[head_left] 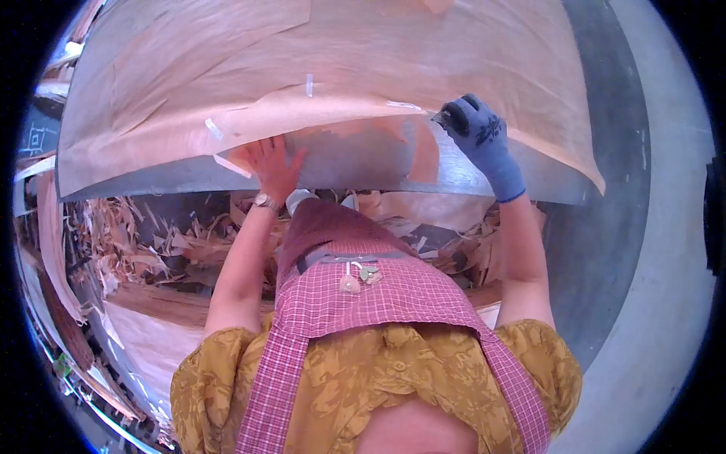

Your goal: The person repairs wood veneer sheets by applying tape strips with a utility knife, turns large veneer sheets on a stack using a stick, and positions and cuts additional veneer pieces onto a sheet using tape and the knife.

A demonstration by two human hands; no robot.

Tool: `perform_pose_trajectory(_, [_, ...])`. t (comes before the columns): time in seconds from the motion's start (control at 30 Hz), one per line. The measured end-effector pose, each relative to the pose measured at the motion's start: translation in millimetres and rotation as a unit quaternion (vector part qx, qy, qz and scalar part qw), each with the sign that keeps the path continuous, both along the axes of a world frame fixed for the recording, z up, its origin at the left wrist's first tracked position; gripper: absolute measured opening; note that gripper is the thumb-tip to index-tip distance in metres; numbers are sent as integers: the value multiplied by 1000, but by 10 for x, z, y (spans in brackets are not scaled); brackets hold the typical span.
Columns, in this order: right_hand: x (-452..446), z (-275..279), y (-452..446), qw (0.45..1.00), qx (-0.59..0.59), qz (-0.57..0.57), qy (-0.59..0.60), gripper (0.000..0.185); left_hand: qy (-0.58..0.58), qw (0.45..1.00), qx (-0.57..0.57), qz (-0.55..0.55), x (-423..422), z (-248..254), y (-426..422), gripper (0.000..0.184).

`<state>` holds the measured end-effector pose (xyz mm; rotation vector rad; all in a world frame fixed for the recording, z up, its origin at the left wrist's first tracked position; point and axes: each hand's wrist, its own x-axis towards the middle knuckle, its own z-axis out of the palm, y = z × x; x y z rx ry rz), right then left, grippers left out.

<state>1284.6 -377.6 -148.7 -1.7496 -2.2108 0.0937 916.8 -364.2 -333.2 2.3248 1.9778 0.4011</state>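
A wide, thin sheet of wood veneer [423, 53] lies over a grey metal-looking surface [340, 155], its near edge curving across the middle. My left hand [274, 168], bare and with a watch at the wrist, is spread with its fingers at that edge. Beside it, a short white strip [232, 166] lies near the edge. My right hand [475, 132] wears a blue glove with dark fingers. It is closed at the veneer's edge around a small dark thing whose tip pokes out to the left; I cannot make out its kind.
White tape pieces [309, 85] stick to the veneer. Below the surface's edge, torn veneer scraps [181, 246] cover the floor around my feet. More sheets and strips are stacked at the left. Grey concrete floor [677, 227] runs along the right.
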Motion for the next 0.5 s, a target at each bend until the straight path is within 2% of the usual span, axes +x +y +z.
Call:
perform_pose_trajectory(0.07, [-9,10,-5,1000,1,5,7,17,39,999,-12,-8,230,45,46,70])
perform_pose_trajectory(0.17, [0,-3,-2,1000,1,7,4,17,3,999,-15,-47,549,57,-136,72])
perform_pose_trajectory(0.27, [-6,35,-2,1000,-14,11,7,16,-39,975,-61,-210,683,236,-557,72])
perform_pose_trajectory(0.37, [7,-2,43,1000,-10,13,-2,14,-72,912,-241,-325,761,265,-794,64])
perform_pose_trajectory(0.47, [27,-24,64,1000,-10,19,0,14,-137,934,-99,-315,752,156,-664,60])
perform_pose_trajectory(0.5, [24,-5,59,1000,-13,18,-3,15,-110,948,-83,-288,753,220,-650,59])
